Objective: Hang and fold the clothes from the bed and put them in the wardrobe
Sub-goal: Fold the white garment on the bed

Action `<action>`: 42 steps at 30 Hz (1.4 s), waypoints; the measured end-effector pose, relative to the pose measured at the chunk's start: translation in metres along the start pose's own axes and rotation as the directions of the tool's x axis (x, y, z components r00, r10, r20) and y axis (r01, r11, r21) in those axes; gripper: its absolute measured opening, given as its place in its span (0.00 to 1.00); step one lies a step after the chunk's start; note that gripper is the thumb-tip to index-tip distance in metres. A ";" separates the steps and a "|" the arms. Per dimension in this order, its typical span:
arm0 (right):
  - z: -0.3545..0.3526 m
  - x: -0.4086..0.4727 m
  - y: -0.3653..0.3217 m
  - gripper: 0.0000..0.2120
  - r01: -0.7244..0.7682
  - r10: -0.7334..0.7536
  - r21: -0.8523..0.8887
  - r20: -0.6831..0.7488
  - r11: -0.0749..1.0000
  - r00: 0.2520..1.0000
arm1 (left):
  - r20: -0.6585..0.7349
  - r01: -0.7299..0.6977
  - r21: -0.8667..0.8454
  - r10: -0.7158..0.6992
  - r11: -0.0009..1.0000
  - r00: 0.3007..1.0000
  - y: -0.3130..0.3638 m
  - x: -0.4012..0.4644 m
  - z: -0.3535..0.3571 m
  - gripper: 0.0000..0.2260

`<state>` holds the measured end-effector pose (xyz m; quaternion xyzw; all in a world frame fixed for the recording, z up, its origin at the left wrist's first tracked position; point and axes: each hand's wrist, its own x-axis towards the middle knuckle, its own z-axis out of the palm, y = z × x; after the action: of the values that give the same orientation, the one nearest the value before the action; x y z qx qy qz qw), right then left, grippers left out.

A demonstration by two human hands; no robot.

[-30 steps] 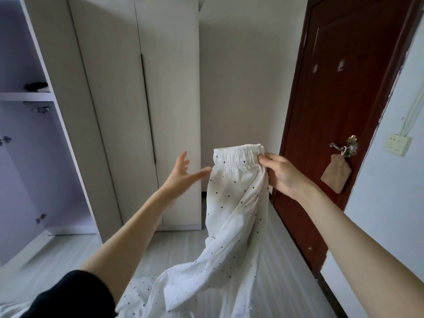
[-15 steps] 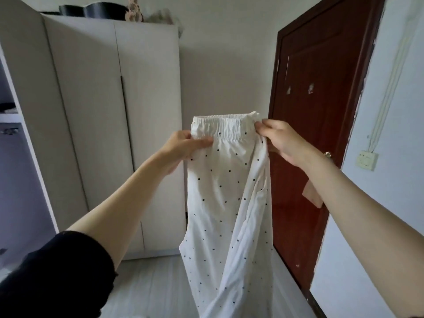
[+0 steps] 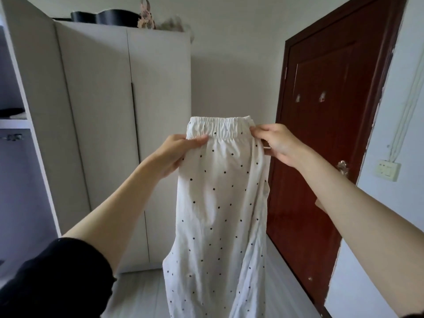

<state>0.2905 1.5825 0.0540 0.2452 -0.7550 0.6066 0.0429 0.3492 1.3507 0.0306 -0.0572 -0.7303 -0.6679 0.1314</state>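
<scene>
White trousers with small black dots [image 3: 220, 203] hang in front of me, elastic waistband on top, legs dropping out of the frame's lower edge. My left hand [image 3: 176, 152] pinches the waistband's left end with thumb in front. My right hand [image 3: 275, 143] grips the right end of the waistband. Behind stands the pale wardrobe [image 3: 119, 134]; its two middle doors are closed, and an open section at the far left shows a shelf [image 3: 13, 122]. The bed is not in view.
A dark red door [image 3: 321, 134] with a metal handle stands close on the right, beside a wall switch [image 3: 387, 172]. Black items and dried decorations sit on top of the wardrobe [image 3: 107, 16]. Pale floor lies below.
My left hand, open and apart a second ago, has taken hold of the waistband's left end. Both hands have lifted the trousers higher and spread the waistband wide.
</scene>
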 end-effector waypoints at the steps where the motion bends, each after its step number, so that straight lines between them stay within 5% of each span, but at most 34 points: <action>1: 0.005 0.007 0.004 0.09 -0.016 0.016 -0.011 0.002 1.000 1.000 | -0.016 0.009 0.035 -0.008 0.999 1.000 -0.004 0.008 -0.004 0.15; 9: 0.057 0.099 0.065 0.15 -0.090 0.085 -0.058 -0.086 0.994 0.993 | -0.201 0.011 0.313 0.055 0.950 0.978 -0.056 0.093 -0.034 0.10; 15: 0.085 0.181 0.057 0.12 0.065 -0.075 -0.055 -0.203 0.996 0.976 | -0.324 -0.058 0.354 0.181 0.933 0.929 -0.046 0.168 -0.069 0.06; 22: 0.112 0.182 0.006 0.12 0.284 -0.276 0.001 -0.233 0.959 0.932 | -0.364 -0.237 0.410 0.397 0.881 0.843 0.002 0.155 -0.109 0.03; 30: 0.161 0.051 -0.051 0.19 0.418 -0.413 0.015 -0.131 0.908 0.901 | -0.425 -0.286 0.388 0.446 0.876 0.787 0.031 0.004 -0.139 0.05; 35: 0.204 -0.083 -0.063 0.11 0.392 -0.392 0.053 -0.018 0.918 0.920 | -0.460 -0.266 0.344 0.408 0.901 0.789 0.021 -0.138 -0.151 0.07; 42: 0.299 -0.269 -0.022 0.11 0.221 -0.259 0.147 0.337 0.964 0.905 | -0.603 -0.038 0.131 0.110 0.991 0.790 -0.060 -0.362 -0.180 0.10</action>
<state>0.6056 1.3847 -0.1015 0.4431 -0.6813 0.5818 -0.0320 0.7011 1.2001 -0.1110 0.1393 -0.6828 -0.6030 0.3883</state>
